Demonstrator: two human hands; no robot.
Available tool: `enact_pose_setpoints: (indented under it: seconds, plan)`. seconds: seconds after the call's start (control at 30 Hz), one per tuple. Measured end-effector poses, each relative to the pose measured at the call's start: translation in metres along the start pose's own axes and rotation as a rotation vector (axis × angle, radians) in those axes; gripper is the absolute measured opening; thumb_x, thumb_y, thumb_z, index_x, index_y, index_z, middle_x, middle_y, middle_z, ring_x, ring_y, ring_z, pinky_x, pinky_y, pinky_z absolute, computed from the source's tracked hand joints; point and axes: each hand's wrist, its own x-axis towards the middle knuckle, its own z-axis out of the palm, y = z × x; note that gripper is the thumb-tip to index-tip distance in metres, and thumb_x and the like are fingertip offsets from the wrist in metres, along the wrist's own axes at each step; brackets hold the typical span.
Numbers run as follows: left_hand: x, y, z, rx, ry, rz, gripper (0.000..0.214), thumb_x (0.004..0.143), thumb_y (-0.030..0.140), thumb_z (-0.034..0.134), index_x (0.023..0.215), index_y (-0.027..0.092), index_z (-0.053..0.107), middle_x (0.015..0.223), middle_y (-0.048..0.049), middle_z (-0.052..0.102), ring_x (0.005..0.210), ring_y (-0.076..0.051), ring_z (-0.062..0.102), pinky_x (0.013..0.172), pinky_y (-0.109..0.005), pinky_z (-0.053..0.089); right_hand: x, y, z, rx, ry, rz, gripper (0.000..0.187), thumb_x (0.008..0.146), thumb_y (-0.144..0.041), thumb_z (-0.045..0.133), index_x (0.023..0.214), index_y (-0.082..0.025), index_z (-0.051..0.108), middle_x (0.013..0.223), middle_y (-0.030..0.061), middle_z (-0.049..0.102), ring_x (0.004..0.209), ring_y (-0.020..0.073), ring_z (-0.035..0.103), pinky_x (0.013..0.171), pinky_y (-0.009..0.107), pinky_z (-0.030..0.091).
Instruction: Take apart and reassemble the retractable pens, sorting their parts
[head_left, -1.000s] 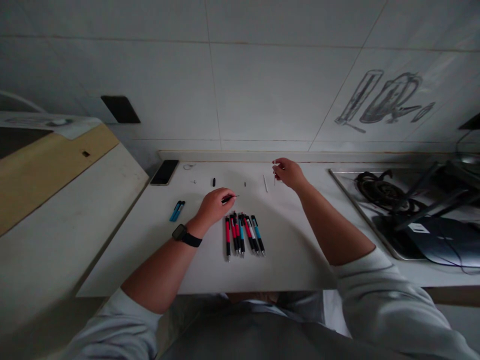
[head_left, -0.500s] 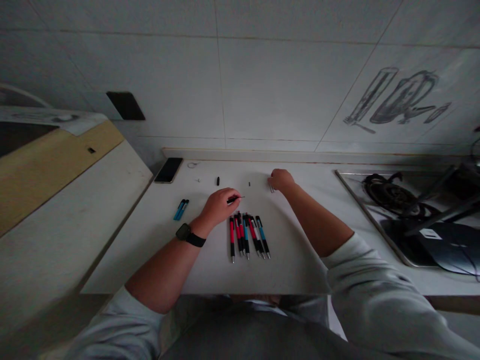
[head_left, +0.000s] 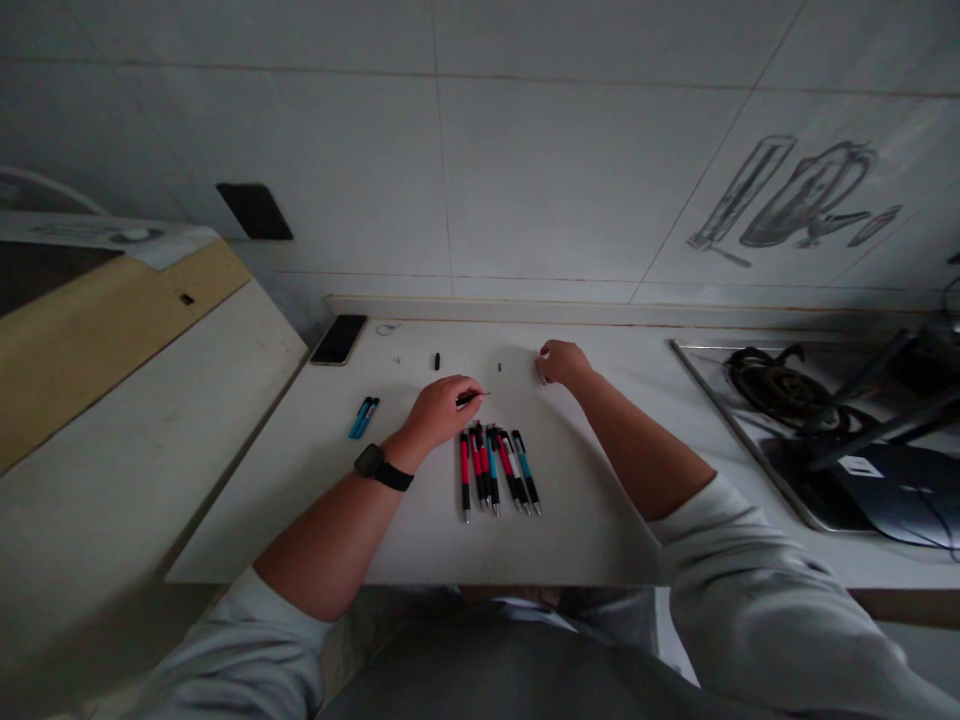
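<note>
Black pen part (head_left: 466,399) pinched in left hand (head_left: 445,405), tip (head_left: 486,394) jutting rightward; right hand (head_left: 564,362) curled, hold unclear.

The person's left arm (head_left: 322,540) slants up from the lower left of the frame, the left hand (head_left: 444,404) near the centre closed in a pinch. The right arm (head_left: 649,445) slants from the lower right, the right hand (head_left: 564,362) a little higher, curled downward, its grip unclear.

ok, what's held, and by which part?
Left hand: a slim black piece, by its body, thin tip projecting. Right hand: can't tell.
</note>
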Motion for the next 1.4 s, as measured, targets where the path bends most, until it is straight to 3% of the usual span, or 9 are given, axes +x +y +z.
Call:
enact_pose_setpoints:
  seconds: [0.13, 0.2, 0.3, 0.4, 0.7, 0.9, 1.07, 1.2, 1.4]
  plan:
    - [0.000, -0.001, 0.002, -0.003, 0.018, -0.021, 0.008, 0.092, 0.025, 0.063, 0.093, 0.022, 0.071, 0.092, -0.0038, 0.075, 0.085, -0.019, 0.070, 0.080, -0.033, 0.055, -0.012, -0.002, -0.005, 0.069, 0.106, -0.028, 0.032, 0.092, -0.032, 0.065, 0.120, -0.017, 0.072, 0.113, 0.0167, 0.076, 0.110, 0.0274, 0.070, 0.096, 0.035, 0.051]
    - [0.000, -0.002, 0.004, -0.043, 0.043, -0.049, 0.008, 0.091, 0.025, 0.064, 0.092, 0.022, 0.071, 0.091, -0.0036, 0.076, 0.085, -0.018, 0.071, 0.080, -0.032, 0.056, -0.021, -0.011, -0.007, 0.221, 0.126, -0.109, 0.027, 0.092, -0.033, 0.066, 0.114, -0.020, 0.073, 0.106, 0.0134, 0.077, 0.100, 0.0253, 0.072, 0.091, 0.035, 0.053]
    - [0.002, -0.005, 0.007, -0.152, 0.132, -0.126, 0.008, 0.091, 0.026, 0.064, 0.093, 0.021, 0.071, 0.090, -0.0031, 0.076, 0.083, -0.018, 0.071, 0.080, -0.030, 0.056, -0.036, -0.034, -0.004, 0.653, -0.065, -0.305, 0.022, 0.088, -0.036, 0.069, 0.104, -0.022, 0.072, 0.088, 0.0063, 0.076, 0.075, 0.0184, 0.070, 0.072, 0.030, 0.056]
    - [0.003, -0.006, 0.008, -0.241, 0.213, -0.202, 0.011, 0.091, 0.029, 0.064, 0.094, 0.020, 0.070, 0.089, -0.0024, 0.076, 0.080, -0.016, 0.071, 0.076, -0.028, 0.056, -0.052, -0.062, 0.006, 1.039, -0.302, -0.490, 0.028, 0.079, -0.038, 0.077, 0.102, -0.023, 0.069, 0.083, 0.0028, 0.073, 0.075, 0.0174, 0.069, 0.065, 0.028, 0.056]
    - [0.004, -0.004, 0.006, -0.304, 0.252, -0.250, 0.019, 0.093, 0.037, 0.063, 0.091, 0.019, 0.070, 0.085, -0.0017, 0.074, 0.076, -0.015, 0.068, 0.073, -0.026, 0.055, -0.069, -0.090, 0.028, 1.334, -0.216, -0.426, 0.033, 0.073, -0.048, 0.080, 0.087, -0.022, 0.068, 0.078, -0.0007, 0.069, 0.071, 0.0122, 0.062, 0.067, 0.026, 0.054]
    - [0.003, -0.003, 0.007, -0.299, 0.236, -0.241, 0.020, 0.094, 0.037, 0.063, 0.096, 0.019, 0.072, 0.091, -0.0033, 0.076, 0.081, -0.016, 0.069, 0.076, -0.027, 0.057, -0.053, -0.080, 0.020, 1.217, -0.113, -0.434, 0.028, 0.078, -0.048, 0.075, 0.088, -0.023, 0.068, 0.084, 0.0014, 0.070, 0.076, 0.0146, 0.063, 0.068, 0.027, 0.053]
    - [0.003, -0.006, 0.007, -0.290, 0.224, -0.268, 0.018, 0.094, 0.035, 0.063, 0.096, 0.019, 0.072, 0.090, -0.0029, 0.076, 0.081, -0.016, 0.070, 0.077, -0.027, 0.056, -0.022, -0.049, -0.007, 0.564, 0.163, -0.367, 0.010, 0.086, -0.029, 0.068, 0.087, -0.022, 0.075, 0.087, 0.0054, 0.074, 0.083, 0.0196, 0.066, 0.082, 0.033, 0.051]
    - [0.002, -0.009, 0.009, -0.301, 0.207, -0.265, 0.016, 0.093, 0.034, 0.065, 0.096, 0.020, 0.072, 0.091, -0.0028, 0.076, 0.083, -0.016, 0.070, 0.079, -0.029, 0.056, -0.004, -0.041, -0.005, 0.281, 0.061, -0.251, 0.013, 0.087, -0.021, 0.066, 0.090, -0.020, 0.079, 0.089, 0.0088, 0.077, 0.092, 0.0230, 0.070, 0.088, 0.033, 0.051]
    - [0.002, -0.007, 0.010, -0.307, 0.182, -0.252, 0.015, 0.092, 0.032, 0.065, 0.095, 0.020, 0.073, 0.091, -0.0030, 0.077, 0.084, -0.017, 0.071, 0.081, -0.030, 0.057, 0.009, -0.051, 0.020, 0.076, 0.023, -0.237, 0.019, 0.090, -0.023, 0.065, 0.100, -0.019, 0.081, 0.109, 0.0128, 0.078, 0.103, 0.0246, 0.071, 0.092, 0.030, 0.050]
